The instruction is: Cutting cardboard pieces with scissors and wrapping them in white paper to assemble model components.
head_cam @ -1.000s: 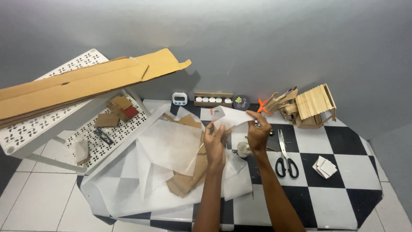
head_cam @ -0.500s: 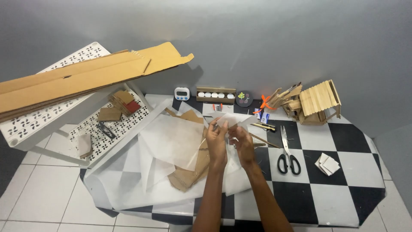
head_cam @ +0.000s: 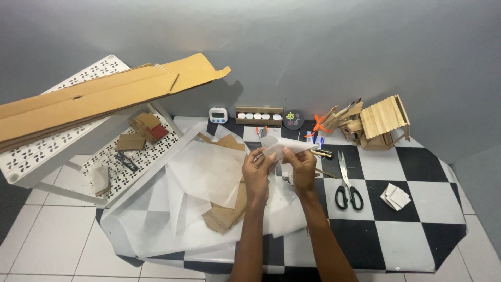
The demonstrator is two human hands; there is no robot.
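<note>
Both hands hold one white paper piece above the checkered mat. The left hand pinches its near-left edge with closed fingers, and the right hand grips its lower right edge. Its long axis runs left to right, the tip pointing right toward the sticks. Scissors lie just right of the hands.

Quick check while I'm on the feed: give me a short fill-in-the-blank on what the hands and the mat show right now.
1. Both hands, left hand and right hand, hold a piece of white ____.
2. The scissors have ____ handles.
3. The scissors lie on the person's ____ side.
4. The small house is built of ____ sticks.

Missing words: paper; black; right; wooden
</note>
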